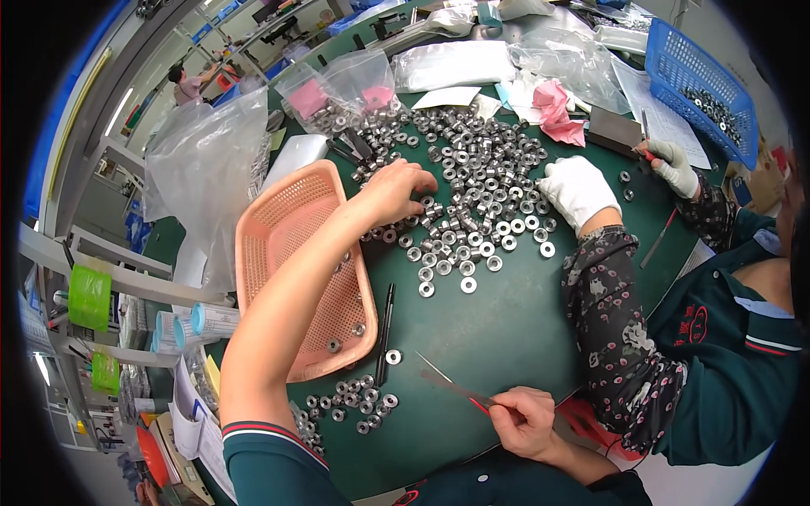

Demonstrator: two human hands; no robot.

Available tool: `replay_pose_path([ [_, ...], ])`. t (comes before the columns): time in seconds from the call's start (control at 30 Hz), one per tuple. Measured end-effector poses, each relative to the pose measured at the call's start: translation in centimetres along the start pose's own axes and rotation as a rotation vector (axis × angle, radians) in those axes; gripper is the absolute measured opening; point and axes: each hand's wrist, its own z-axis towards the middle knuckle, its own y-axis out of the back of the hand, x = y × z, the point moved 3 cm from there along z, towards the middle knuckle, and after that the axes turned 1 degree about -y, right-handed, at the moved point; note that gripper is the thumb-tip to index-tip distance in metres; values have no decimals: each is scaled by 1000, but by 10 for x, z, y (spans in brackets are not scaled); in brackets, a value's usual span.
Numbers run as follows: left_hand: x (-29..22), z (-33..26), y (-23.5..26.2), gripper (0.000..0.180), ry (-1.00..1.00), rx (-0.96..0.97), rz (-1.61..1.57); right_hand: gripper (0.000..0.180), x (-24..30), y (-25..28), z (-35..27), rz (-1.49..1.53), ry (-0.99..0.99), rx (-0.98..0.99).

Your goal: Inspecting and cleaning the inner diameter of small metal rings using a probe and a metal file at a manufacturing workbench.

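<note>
My left hand [395, 196] reaches over the left side of a big pile of small metal rings [489, 160], its thumb and fingers apart. The fingertips are close to the rings; whether they touch one I cannot tell. Down at the front, my right hand [525, 422] is closed around a thin, pointed metal tool with a red handle [456, 384], its tip aimed up and left. Under my left forearm is a pink plastic basket [359, 253] with a few rings in it. A smaller group of rings [359, 401] lies in front of the basket.
At my right a co-worker's gloved hand [580, 192] rests at the pile; the other gloved hand [673, 167] holds a slim tool near a dark block [614, 131]. A black pen [386, 333] lies beside the basket. Plastic bags [456, 66] and a blue basket [700, 63] stand behind.
</note>
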Motion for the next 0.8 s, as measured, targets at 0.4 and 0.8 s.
replay_pose_path([
  [0.4,-43,-34,36,21,-108,-102,-77,7,3,2,-4,5,34,-43],
  [0.8,-168,-213,18,14,-7,379,155,7,-4,0,-8,74,115,-81],
])
